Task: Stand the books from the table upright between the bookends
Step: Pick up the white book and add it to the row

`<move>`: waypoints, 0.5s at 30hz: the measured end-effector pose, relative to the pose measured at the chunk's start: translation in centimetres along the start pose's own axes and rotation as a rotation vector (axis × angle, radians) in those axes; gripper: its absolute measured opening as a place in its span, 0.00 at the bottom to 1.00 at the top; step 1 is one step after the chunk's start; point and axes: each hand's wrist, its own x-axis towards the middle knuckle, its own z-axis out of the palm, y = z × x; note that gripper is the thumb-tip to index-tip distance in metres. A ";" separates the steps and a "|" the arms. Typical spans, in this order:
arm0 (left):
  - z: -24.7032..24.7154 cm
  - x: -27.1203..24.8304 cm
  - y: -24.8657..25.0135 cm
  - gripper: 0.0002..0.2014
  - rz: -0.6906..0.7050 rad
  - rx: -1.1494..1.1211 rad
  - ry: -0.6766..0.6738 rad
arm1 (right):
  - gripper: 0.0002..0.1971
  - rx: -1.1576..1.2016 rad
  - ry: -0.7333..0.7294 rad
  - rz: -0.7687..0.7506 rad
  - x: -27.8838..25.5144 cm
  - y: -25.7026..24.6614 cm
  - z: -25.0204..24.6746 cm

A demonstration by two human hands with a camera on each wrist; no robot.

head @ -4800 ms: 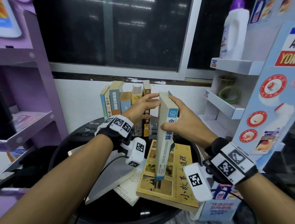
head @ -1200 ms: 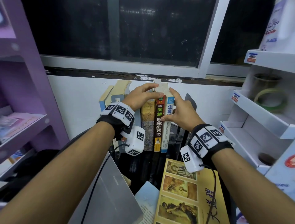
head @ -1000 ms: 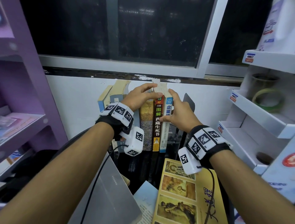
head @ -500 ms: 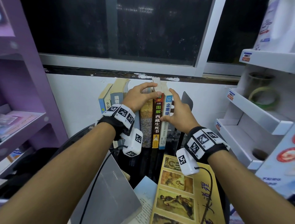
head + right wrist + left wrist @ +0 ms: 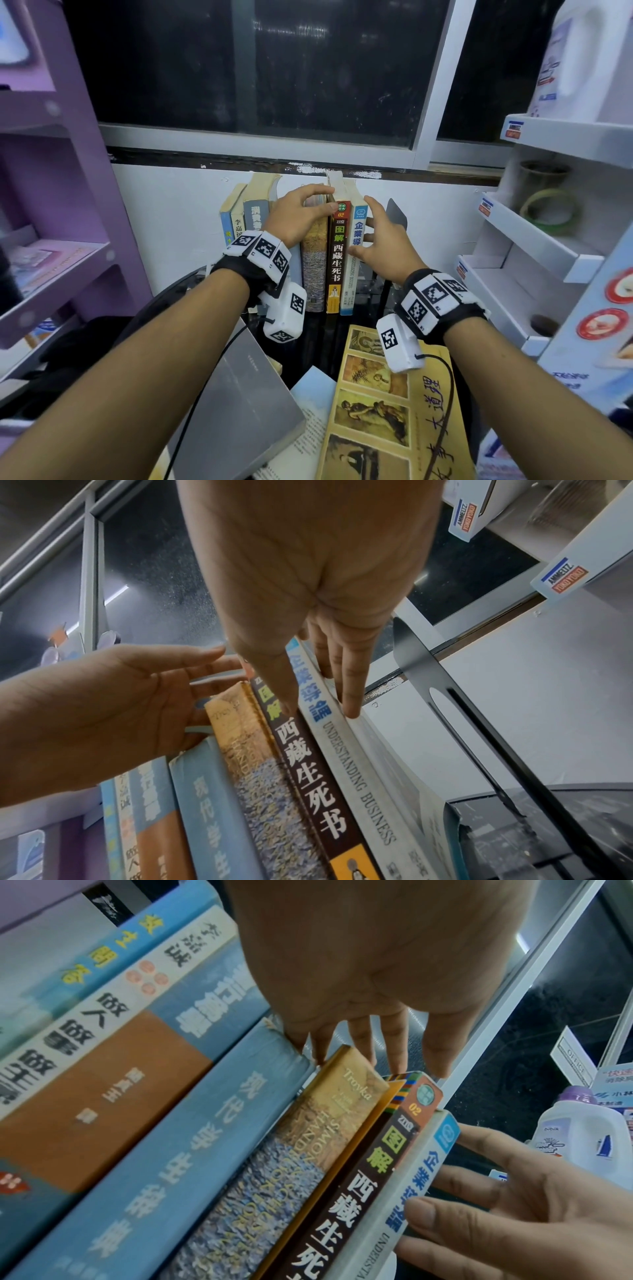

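A row of books (image 5: 310,253) stands upright at the far edge of the round black table (image 5: 318,339), against the white wall. The white-spined business book (image 5: 354,260) is the rightmost in the row, touching the dark brown book (image 5: 337,260). A black bookend (image 5: 395,214) stands just beside it on the right, apart from the cover.

The left hand (image 5: 301,214) rests on the tops of the middle books, fingers relaxed, grasping nothing. The right hand (image 5: 380,245) lies with straight fingers against the business book's outer cover, released.

A yellow book (image 5: 387,404) and a grey book (image 5: 236,401) lie flat at the table's near edge.
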 end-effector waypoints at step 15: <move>0.3 -4.3 1.4 0.11 -0.003 -0.016 0.024 | 0.39 0.000 -0.078 0.074 -3.7 -2.1 -1.6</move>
